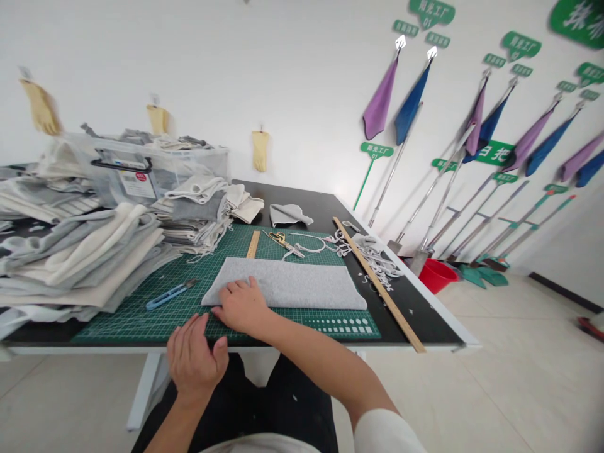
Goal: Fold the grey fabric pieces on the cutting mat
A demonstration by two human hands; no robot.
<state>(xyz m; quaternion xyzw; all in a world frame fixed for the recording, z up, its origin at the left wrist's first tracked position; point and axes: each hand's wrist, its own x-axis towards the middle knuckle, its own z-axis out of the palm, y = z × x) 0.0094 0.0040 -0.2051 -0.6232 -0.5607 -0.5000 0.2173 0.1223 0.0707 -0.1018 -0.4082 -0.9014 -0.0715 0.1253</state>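
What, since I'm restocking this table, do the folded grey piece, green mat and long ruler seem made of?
Folded grey piece: probably knit or felt-like cloth, matte, by its mottled, soft-edged surface.
Green mat: likely plastic or vinyl, low sheen; flat, with crisp white grid lines.
Long ruler: looks like wood or bamboo, smooth, from its even tan colour.

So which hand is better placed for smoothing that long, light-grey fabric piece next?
Probably the right hand: its fingers rest on the long, light-grey fabric piece. The left hand is off the fabric, near the white table edge.
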